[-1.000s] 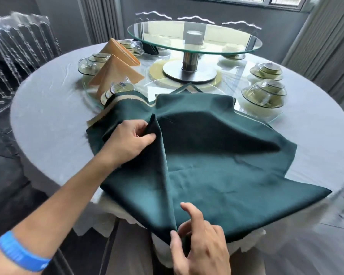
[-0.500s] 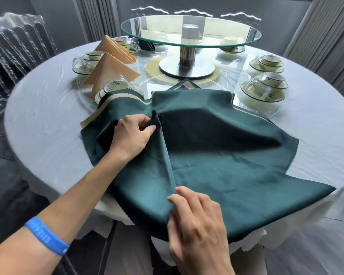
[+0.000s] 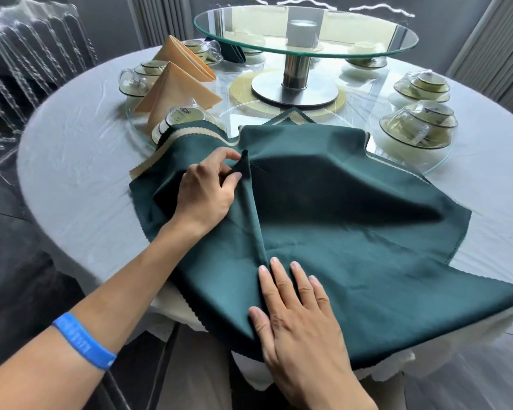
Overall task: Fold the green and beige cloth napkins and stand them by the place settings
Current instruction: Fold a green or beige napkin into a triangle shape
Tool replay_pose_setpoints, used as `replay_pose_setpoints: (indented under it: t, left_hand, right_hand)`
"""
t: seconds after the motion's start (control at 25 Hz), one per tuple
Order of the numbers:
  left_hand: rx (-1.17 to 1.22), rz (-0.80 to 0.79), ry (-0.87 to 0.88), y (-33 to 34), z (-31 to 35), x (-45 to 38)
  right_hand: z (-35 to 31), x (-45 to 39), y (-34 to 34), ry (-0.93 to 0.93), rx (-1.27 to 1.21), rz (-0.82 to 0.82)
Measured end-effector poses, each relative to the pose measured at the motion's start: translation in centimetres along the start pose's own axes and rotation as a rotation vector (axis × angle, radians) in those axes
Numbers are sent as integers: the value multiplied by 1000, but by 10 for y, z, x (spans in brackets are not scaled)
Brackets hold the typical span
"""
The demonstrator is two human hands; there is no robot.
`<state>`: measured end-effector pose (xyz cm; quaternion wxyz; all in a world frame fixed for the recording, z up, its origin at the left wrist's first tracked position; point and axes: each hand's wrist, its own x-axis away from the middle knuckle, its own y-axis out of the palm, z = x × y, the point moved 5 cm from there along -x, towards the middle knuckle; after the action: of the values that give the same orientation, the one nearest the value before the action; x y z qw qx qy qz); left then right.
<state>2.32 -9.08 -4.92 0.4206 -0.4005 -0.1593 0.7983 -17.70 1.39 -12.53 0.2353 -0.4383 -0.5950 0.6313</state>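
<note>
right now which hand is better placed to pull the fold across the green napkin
Left. The left hand already pinches the raised fold of the green napkin; the right hand lies flat, pressing the near end.

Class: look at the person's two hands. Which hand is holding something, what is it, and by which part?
The left hand pinches the green napkin at the far end of its raised fold. The right hand holds nothing; it presses flat on the napkin's near part.
</note>
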Motion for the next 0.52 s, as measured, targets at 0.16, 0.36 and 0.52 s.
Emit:
replay_pose_setpoints:
  t: [0.16,0.36,0.52]
  left_hand:
    - [-38,7,60,0,6,0]
    - [-120,99,22,-39,7,57]
    - [-85,-114,-297,-75,-39,115]
  right_hand:
    - [0,-6,5,-69,38,-30]
    - [1,-4,6,-55,34,-57]
    - [0,-5,7,-45,49,-66]
